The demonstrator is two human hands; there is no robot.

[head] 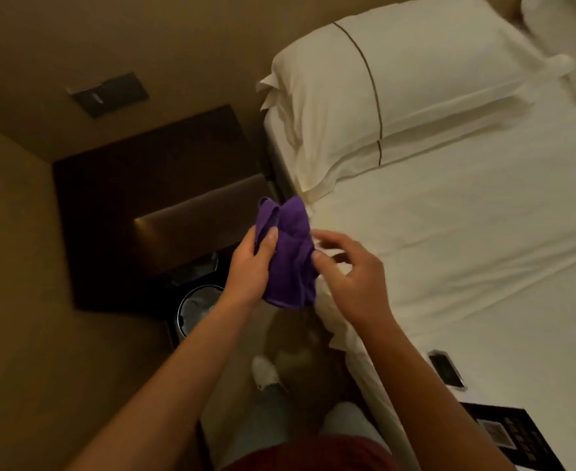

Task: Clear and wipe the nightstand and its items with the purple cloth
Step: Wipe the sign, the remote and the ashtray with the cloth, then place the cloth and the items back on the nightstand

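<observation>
A crumpled purple cloth [291,253] is held up in front of me, between the nightstand and the bed. My left hand [251,266] grips its left side with the thumb curled over the fabric. My right hand [346,270] is just right of the cloth, fingers spread and relaxed, thumb tip touching the cloth's edge. The dark wooden nightstand [150,185] stands in the corner at left, and its top looks bare. A phone [448,368] and a black telephone [504,433] lie on the bed at lower right.
The white bed [467,232] with a pillow [399,83] fills the right side. A round bin [195,309] with a liner sits below the nightstand's front. A wall panel [108,93] is on the beige wall. My foot [264,370] stands on the floor by the bed.
</observation>
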